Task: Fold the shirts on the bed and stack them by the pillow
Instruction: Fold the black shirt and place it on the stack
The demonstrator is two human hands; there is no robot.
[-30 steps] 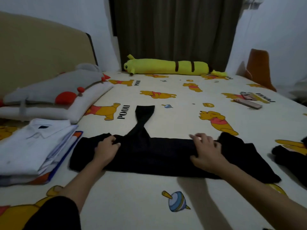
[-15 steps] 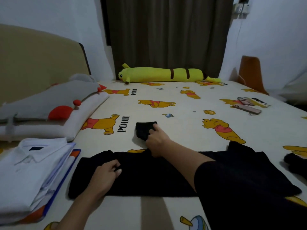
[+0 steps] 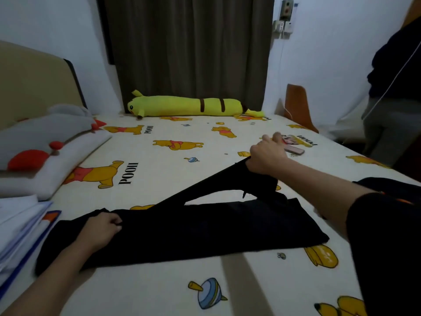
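A black shirt (image 3: pixel 205 229) lies across the bed as a long folded band. My left hand (image 3: pixel 100 229) rests on its left part with curled fingers, holding the cloth down. My right hand (image 3: pixel 267 157) grips the end of the shirt's black sleeve (image 3: pixel 205 188) and holds it lifted and stretched out to the right, above the shirt's body. A stack of folded white shirts (image 3: pixel 18 224) lies at the left edge. Just beyond that stack are the grey-and-white pillows (image 3: pixel 45 144) by the headboard.
The bed sheet (image 3: pixel 159 160) is cream with yellow bear prints. A long yellow plush toy (image 3: pixel 189 106) lies at the far edge by the curtain. A phone (image 3: pixel 293 149) lies behind my right hand. More dark clothing (image 3: pixel 387 185) sits at the right. A person stands far right.
My right hand took hold of the sleeve end that lay pointing away from me and has swung it up and over to the right. My left hand has stayed on the shirt.
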